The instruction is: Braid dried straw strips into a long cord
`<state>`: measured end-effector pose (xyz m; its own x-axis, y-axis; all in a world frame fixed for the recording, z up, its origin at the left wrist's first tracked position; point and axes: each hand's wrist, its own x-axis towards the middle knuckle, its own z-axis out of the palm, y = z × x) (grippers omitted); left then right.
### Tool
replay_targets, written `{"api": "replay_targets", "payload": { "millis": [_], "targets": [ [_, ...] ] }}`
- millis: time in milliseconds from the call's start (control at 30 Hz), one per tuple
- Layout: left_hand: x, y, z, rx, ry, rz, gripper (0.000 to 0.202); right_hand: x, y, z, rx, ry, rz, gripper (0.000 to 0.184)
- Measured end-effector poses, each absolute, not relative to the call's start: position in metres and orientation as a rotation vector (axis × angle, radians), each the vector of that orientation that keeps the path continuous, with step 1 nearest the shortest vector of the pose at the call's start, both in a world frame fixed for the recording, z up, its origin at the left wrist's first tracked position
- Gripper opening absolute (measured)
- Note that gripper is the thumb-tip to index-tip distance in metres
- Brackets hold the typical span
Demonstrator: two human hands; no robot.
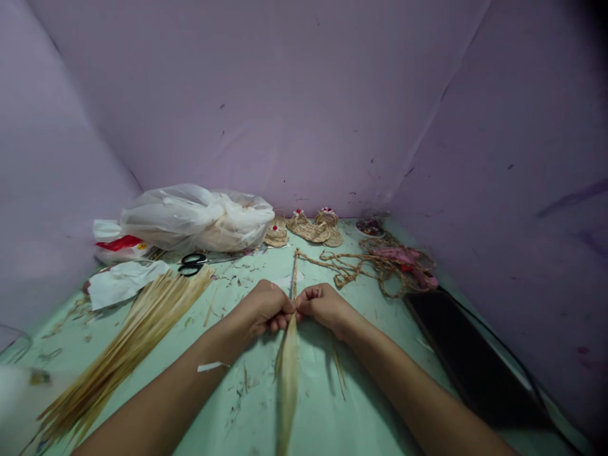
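Note:
In the middle of the table, my left hand [270, 306] and my right hand [325, 308] meet, fingertips pinched together on a braid of dried leaf strips [295, 278]. The finished-looking narrow part runs away from me to a small knot or peg, where a loose cord trails off to the right. Below my fingers, wide loose strips [287, 380] hang toward me. Whether the cord is braided or twisted at my fingertips is hidden by them. To the left lies a fanned bundle of dried strips [128, 348].
Black-handled scissors [192, 265] lie beyond the bundle, near a white plastic bag [199, 218] and crumpled paper [124, 284]. Small woven pieces with red beads [313, 229] sit by the wall. A tangled cord [349, 269], pink tool [403, 259] and black flat slab [475, 361] are right.

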<state>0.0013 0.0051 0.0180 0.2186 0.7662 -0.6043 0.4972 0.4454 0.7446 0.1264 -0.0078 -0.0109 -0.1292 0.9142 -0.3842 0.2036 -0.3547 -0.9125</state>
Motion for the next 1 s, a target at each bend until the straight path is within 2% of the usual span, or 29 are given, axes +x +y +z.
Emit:
{"api": "replay_targets", "payload": {
  "millis": [167,533,633,733,800,900,1000],
  "targets": [
    [-0.001,0.006,0.016,1.040,1.292,0.283,0.011,0.126,-0.009,-0.005,-1.561,-1.186,1.574,0.013],
    [-0.003,0.009,0.008,1.476,1.505,0.319,0.008,0.127,-0.010,-0.006,-1.472,-1.137,1.624,0.010],
    [-0.002,0.007,0.009,1.598,1.612,0.342,0.019,0.128,-0.010,-0.007,-1.458,-1.163,1.638,0.009],
    [0.001,0.003,0.013,1.364,1.494,0.360,0.035,0.129,-0.009,-0.007,-1.400,-1.197,1.640,0.007],
    [0.003,0.002,0.016,1.220,1.350,0.343,0.028,0.130,-0.009,-0.006,-1.353,-1.208,1.654,0.007],
    [0.001,0.002,0.017,1.218,1.295,0.307,0.006,0.133,-0.008,-0.005,-1.343,-1.253,1.671,0.006],
    [-0.004,0.006,0.016,1.274,1.318,0.271,0.007,0.137,-0.008,-0.005,-1.370,-1.349,1.648,0.006]
  ]
}}
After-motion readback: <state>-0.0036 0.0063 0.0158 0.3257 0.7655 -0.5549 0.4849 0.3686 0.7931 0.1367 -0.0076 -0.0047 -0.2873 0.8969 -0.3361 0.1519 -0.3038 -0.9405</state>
